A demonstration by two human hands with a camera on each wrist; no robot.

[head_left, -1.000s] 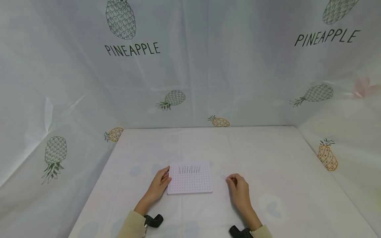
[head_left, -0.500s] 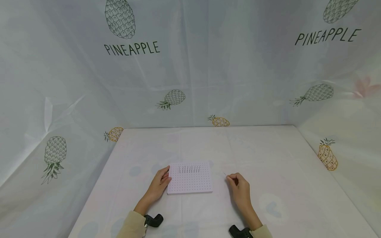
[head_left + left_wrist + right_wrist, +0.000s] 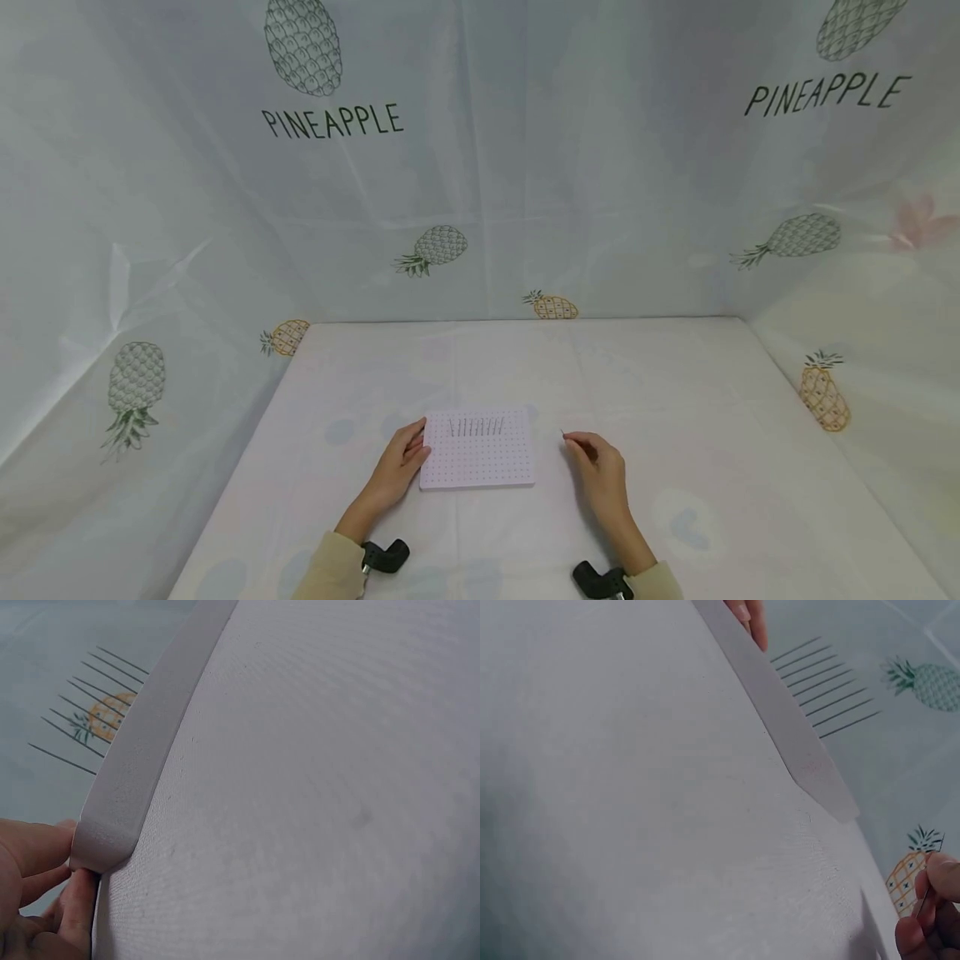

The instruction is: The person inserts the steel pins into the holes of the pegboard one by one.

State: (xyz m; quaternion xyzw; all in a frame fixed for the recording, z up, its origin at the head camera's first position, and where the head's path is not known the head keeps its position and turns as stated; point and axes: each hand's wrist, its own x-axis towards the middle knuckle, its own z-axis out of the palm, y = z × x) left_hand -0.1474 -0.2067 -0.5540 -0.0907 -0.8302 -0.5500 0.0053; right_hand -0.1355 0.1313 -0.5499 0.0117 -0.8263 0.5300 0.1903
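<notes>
A flat white board point(image 3: 477, 467) dotted with small holes lies on the table. Across its far part, a row of several thin dark needles point(image 3: 477, 427) stands up, some leaning outward; the left wrist view shows them rising past the board's edge. My left hand point(image 3: 393, 473) grips the board's left side, thumb on top and fingers along the edge. To the right of the board, my right hand point(image 3: 602, 479) pinches a thin needle point(image 3: 925, 898) between thumb and fingertips. In the right wrist view the needle's upper end pokes out above the thumb.
A white cloth-covered table point(image 3: 675, 392) surrounds the board. Pineapple-printed sheeting point(image 3: 600, 167) hangs behind and at both sides. Black camera mounts point(image 3: 386, 557) sit on both wrists, below tan sleeves point(image 3: 330, 571).
My right hand has shifted slightly away from me and then a little left, and the needle has turned from slanting left to more upright. My left hand and the board stay nearly still.
</notes>
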